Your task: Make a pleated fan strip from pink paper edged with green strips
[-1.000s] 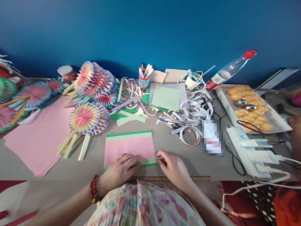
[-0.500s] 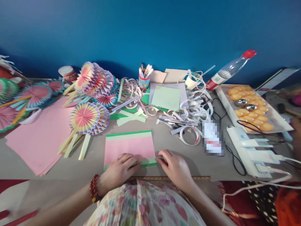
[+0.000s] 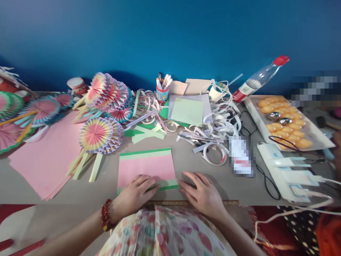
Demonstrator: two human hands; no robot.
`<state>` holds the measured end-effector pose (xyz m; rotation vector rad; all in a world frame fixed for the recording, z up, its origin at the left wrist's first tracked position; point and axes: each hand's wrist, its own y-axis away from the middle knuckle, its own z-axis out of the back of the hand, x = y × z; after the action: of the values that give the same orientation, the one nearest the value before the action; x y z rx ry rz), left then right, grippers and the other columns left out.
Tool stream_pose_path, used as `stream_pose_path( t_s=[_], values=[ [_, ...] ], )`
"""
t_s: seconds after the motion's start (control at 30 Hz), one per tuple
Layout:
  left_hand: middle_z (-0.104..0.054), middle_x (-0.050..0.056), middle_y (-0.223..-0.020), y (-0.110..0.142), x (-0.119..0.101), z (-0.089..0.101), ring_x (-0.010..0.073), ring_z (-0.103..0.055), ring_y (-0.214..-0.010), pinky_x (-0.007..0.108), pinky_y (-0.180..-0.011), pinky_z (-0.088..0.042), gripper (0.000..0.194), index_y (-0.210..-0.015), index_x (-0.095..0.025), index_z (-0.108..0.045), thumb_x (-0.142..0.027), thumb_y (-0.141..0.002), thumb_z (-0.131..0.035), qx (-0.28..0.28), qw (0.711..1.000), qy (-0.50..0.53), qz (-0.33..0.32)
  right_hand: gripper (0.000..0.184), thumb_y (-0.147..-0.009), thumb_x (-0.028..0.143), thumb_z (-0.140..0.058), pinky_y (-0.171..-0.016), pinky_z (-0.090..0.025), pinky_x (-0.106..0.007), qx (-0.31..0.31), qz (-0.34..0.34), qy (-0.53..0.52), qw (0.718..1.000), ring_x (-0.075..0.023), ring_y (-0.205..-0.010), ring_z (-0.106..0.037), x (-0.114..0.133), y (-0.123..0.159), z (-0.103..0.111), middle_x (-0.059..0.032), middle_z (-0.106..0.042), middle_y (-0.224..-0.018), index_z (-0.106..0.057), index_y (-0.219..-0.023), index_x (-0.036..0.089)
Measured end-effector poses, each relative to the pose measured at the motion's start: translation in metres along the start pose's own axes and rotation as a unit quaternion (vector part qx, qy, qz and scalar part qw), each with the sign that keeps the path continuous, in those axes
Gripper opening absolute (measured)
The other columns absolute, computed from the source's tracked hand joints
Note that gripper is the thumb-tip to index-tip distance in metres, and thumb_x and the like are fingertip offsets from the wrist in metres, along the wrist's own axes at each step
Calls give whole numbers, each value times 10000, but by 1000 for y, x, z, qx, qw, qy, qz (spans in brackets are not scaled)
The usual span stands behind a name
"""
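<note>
A pink paper sheet with green bands along its far and near edges (image 3: 146,165) lies flat on the grey table (image 3: 106,188) in front of me. My left hand (image 3: 135,195) rests on its near left part, fingers curled down and pressing the near green edge. My right hand (image 3: 204,193) lies flat on the table just right of the sheet's near right corner, fingers stretched out and apart, fingertips touching that corner. Nothing is held in it.
Folded paper fans (image 3: 99,133) and a pink paper stack (image 3: 45,156) lie to the left. Behind are green strips (image 3: 147,132), curled white paper scraps (image 3: 218,124), a pen cup (image 3: 162,93), a bottle (image 3: 259,78). At right, a tray of orange pieces (image 3: 290,126) and a power strip (image 3: 282,170).
My right hand went from a pinch at the sheet's near right corner to lying flat with spread fingers. My left hand stayed in place.
</note>
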<state>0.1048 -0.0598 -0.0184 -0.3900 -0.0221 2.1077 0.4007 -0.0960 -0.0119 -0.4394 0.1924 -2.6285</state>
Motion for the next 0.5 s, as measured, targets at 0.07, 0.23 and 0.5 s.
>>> stream_pose_path(
  t_s=[0.07, 0.23, 0.5],
  values=[
    [-601, 81, -1198, 0, 0, 1, 218, -542, -1067, 373, -960, -457, 270, -1205, -193, -604, -125, -958, -517, 3, 1000, -6, -4, 260, -966, 251, -509, -832, -465, -345, -17, -11, -14, 1000, -218, -974, -570, -6, 4, 2, -79, -650, -1151, -709, -1132, 266],
    [-629, 90, -1129, -6, 0, 10, 215, -570, -1037, 359, -902, -486, 215, -1161, -174, -619, -160, -967, -529, -10, 999, -19, -30, 203, -956, 205, -524, -835, -476, -349, -40, -53, -61, 996, -211, -931, -593, -2, 3, -2, -91, -666, -1046, -682, -1083, 192],
    [-665, 74, -1045, -36, -9, 8, 189, -613, -989, 343, -883, -511, 163, -1056, -157, -630, -165, -997, -479, -30, 997, -5, -70, 121, -956, 182, -533, -795, -472, -334, -71, -64, -150, 984, -197, -885, -598, 9, -4, -7, -72, -666, -970, -647, -992, 202]
  ],
)
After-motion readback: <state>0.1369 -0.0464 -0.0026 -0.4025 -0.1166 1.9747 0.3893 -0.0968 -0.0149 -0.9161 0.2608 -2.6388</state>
